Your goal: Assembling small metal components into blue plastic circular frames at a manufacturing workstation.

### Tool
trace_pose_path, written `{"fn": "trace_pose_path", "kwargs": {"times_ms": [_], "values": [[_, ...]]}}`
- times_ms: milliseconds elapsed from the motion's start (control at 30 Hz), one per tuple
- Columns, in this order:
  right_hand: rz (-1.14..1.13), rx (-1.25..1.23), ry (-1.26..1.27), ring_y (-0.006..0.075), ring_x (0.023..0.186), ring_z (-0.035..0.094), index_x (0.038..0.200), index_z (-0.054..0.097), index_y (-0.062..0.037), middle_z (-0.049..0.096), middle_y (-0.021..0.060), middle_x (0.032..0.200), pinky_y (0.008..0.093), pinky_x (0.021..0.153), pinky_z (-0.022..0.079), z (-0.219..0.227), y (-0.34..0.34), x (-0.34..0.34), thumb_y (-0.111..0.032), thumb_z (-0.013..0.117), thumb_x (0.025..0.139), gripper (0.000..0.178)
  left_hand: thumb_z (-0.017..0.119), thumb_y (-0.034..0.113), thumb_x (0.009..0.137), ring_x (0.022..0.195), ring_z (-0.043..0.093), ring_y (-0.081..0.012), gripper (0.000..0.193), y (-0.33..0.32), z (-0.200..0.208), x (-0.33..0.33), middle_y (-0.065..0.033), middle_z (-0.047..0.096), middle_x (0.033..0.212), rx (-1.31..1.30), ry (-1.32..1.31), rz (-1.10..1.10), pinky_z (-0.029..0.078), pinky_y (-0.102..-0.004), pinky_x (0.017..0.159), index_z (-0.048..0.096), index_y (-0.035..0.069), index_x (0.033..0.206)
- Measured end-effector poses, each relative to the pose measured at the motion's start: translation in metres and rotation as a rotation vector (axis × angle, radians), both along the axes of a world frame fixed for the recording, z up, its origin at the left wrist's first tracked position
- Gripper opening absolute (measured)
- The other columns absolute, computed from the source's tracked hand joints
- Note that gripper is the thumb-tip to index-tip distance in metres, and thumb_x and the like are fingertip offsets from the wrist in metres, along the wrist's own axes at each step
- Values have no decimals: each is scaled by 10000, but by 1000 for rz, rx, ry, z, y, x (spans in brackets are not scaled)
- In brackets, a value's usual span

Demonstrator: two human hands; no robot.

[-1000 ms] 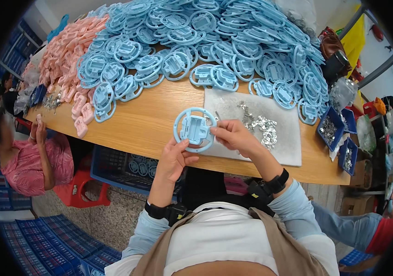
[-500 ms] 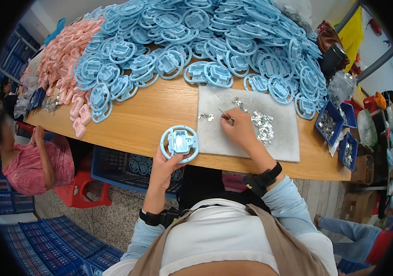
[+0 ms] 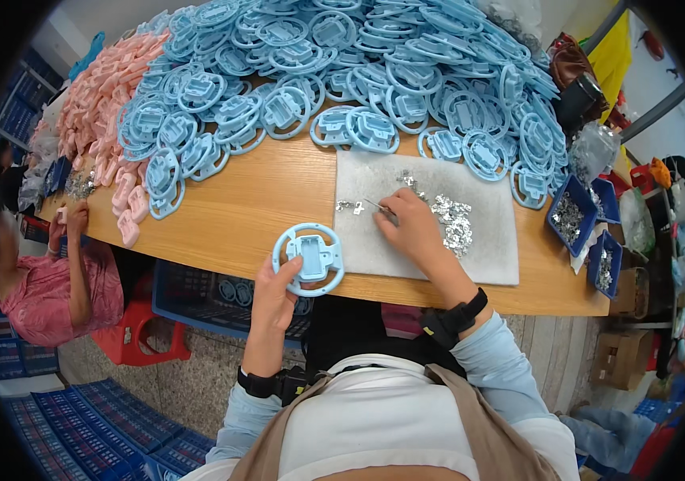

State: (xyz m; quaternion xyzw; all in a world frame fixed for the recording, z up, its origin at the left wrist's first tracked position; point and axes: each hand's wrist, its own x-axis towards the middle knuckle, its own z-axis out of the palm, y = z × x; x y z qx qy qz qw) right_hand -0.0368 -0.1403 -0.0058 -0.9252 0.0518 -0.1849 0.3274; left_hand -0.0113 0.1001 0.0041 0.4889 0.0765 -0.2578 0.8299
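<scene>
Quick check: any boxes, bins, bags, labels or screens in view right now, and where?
Small blue bins: right end of the wooden table, holding silvery bits.
Cardboard boxes: on the floor at right, brown.
Blue crates: under the table.
Clear plastic bag: far right of the table.
No labels or screens that can be made out.

The person wears a white shirt under a tan vest, with light blue sleeves. A black band wraps each of the 2 wrists; both hands are bare

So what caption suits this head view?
Left hand holds a blue plastic ring; right hand picks metal clips from a grey mat.
</scene>
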Motion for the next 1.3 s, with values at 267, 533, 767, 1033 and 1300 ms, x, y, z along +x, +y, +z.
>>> {"fn": "trace_pose_path", "kwargs": {"times_ms": [267, 533, 767, 1033, 1300], "values": [[-54, 113, 40, 184, 571, 549, 792, 636, -11, 595, 89, 715, 295, 537, 441, 3, -9, 4, -116, 634, 729, 123, 608, -13, 769, 922, 594, -175, 424, -29, 4, -5, -99, 566, 1036, -66, 17, -143, 523, -297, 768, 449, -5, 1162], [49, 330, 399, 117, 501, 497, 730, 644, 27, 584, 72, 563, 261, 507, 408, 26, -5, -3, -126, 628, 719, 153, 605, -11, 764, 950, 581, -166, 502, -43, 1, -8, -117, 575, 1051, -17, -25, -223, 499, -282, 768, 383, -8, 1215], [-24, 263, 200, 224, 587, 540, 754, 640, 24, 601, 124, 658, 311, 560, 434, 17, -22, -14, -131, 624, 724, 159, 612, 27, 786, 890, 592, -144, 417, -43, -6, -7, -98, 583, 1019, 19, 0, -177, 502, -264, 736, 430, -7, 1159], [125, 105, 62, 244, 697, 568, 830, 628, 1, 591, 122, 834, 329, 630, 451, 2, -19, -25, -96, 625, 752, 125, 633, 80, 798, 837, 586, -108, 332, -46, -9, -6, -67, 593, 979, 75, -68, -175, 488, -247, 726, 511, -4, 1095], [160, 311, -49, 223, 643, 576, 840, 606, -14, 594, 98, 851, 294, 558, 472, 21, 4, -26, -24, 638, 699, 146, 646, 41, 770, 839, 606, -133, 347, -47, 0, -4, -79, 603, 970, 88, 30, -204, 518, -257, 668, 527, -5, 1093]]}}
